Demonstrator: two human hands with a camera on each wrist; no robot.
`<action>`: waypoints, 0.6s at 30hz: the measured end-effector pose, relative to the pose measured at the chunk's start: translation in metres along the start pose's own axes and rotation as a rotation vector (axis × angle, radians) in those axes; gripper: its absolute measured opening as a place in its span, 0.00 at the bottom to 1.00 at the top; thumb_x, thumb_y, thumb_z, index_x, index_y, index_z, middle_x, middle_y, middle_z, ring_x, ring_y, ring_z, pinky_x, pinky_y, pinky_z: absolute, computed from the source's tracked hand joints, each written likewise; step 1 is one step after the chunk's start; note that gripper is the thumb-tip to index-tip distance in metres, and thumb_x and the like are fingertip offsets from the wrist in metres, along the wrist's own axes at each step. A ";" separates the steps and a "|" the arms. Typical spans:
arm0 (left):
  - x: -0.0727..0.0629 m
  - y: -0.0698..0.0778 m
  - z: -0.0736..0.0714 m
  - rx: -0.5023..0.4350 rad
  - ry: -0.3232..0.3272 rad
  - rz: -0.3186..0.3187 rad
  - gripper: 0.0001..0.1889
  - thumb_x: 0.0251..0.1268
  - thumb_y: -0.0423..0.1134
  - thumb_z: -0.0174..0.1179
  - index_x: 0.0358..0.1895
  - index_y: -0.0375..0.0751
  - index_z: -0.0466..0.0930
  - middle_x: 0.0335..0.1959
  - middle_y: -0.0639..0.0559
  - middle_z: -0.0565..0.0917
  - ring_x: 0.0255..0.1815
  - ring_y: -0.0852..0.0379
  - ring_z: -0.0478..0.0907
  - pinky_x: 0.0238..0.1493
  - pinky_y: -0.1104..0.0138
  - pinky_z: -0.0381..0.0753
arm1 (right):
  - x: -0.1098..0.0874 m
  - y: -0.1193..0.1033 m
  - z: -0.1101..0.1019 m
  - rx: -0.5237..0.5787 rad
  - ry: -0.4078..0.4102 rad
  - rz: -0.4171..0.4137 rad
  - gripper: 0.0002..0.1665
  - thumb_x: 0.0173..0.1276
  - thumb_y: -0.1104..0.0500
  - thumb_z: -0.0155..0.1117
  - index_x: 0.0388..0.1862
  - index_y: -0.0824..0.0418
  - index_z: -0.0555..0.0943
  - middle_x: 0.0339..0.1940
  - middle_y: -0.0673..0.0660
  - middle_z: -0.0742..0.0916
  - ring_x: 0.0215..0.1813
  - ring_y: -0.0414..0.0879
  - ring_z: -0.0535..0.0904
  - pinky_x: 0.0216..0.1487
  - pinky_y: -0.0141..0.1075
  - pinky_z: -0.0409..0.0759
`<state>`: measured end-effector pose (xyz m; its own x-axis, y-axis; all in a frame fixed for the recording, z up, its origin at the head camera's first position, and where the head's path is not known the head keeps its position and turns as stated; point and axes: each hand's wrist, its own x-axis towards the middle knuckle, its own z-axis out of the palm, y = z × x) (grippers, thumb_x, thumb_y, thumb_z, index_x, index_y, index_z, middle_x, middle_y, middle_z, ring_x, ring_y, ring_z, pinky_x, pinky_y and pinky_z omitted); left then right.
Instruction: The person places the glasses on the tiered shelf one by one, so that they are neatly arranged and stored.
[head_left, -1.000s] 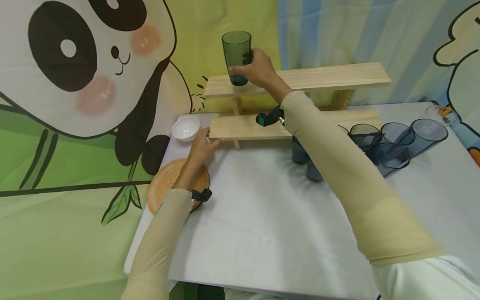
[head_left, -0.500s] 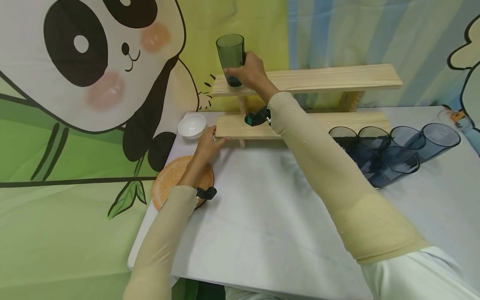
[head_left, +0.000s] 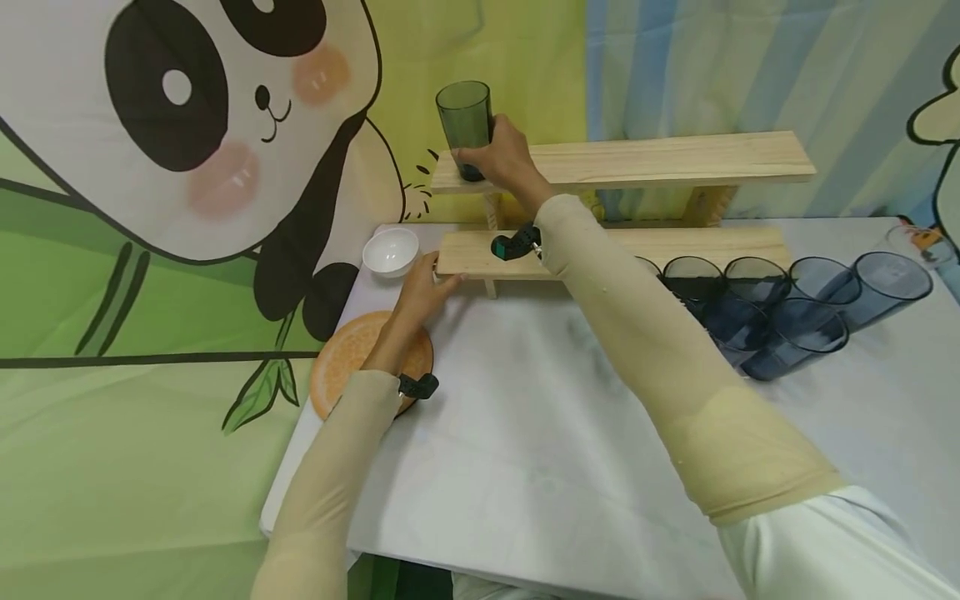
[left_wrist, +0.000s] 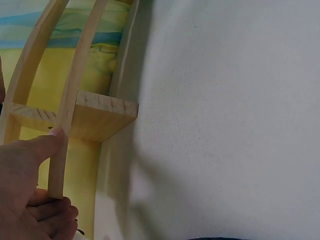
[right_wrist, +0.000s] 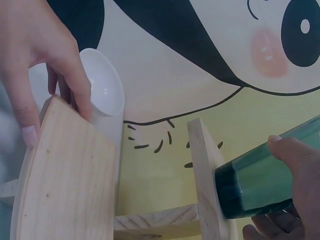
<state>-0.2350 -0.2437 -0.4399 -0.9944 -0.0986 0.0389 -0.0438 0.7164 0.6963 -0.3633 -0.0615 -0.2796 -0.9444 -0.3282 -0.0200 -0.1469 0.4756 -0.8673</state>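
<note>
Green-tinted drinking glass sits at the left part of the wooden upper shelf, and over the last second it has moved a little nearer that shelf's left end. Such a small shift suggests fine positioning; the release does not seem to have been made. In the right wrist view its base appears to touch the board, though I cannot tell whether it rests flat all round.

The right hand grips the glass low on its body, thumb on one side and fingers on the other. Below and in front, the left hand pinches the left end of the lower shelf, its thumb against one edge; it has stayed there through the shift, probably steadying the stand. The glass is thus held by the right hand alone, above and apart from the left.

A white bowl is just beside the left hand, and a round orange mat lies partly under the left forearm. To the right, a cluster of blue-grey glasses stands on the table, partly hidden by the right sleeve.
</note>
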 end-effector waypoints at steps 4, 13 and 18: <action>0.002 0.001 0.000 -0.006 0.002 0.001 0.40 0.74 0.52 0.67 0.78 0.31 0.65 0.74 0.34 0.71 0.77 0.39 0.67 0.80 0.49 0.64 | 0.001 0.000 -0.002 -0.022 -0.013 -0.008 0.55 0.72 0.41 0.70 0.86 0.58 0.53 0.81 0.55 0.70 0.77 0.47 0.69 0.75 0.33 0.70; 0.006 0.002 0.001 0.012 -0.001 -0.013 0.41 0.74 0.53 0.67 0.78 0.31 0.63 0.74 0.34 0.71 0.77 0.39 0.67 0.80 0.50 0.64 | -0.004 0.000 -0.026 -0.180 -0.089 0.007 0.64 0.72 0.36 0.68 0.89 0.55 0.40 0.88 0.56 0.60 0.86 0.49 0.59 0.82 0.37 0.63; 0.008 0.005 0.005 -0.008 -0.006 -0.008 0.41 0.74 0.53 0.67 0.78 0.31 0.63 0.75 0.34 0.71 0.77 0.39 0.67 0.80 0.50 0.64 | -0.014 0.014 -0.066 -0.287 -0.139 0.011 0.62 0.74 0.37 0.66 0.89 0.55 0.38 0.88 0.57 0.59 0.85 0.53 0.59 0.83 0.44 0.63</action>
<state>-0.2432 -0.2378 -0.4396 -0.9945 -0.1004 0.0287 -0.0514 0.7100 0.7024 -0.3716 0.0041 -0.2586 -0.8999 -0.4210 -0.1139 -0.2326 0.6842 -0.6912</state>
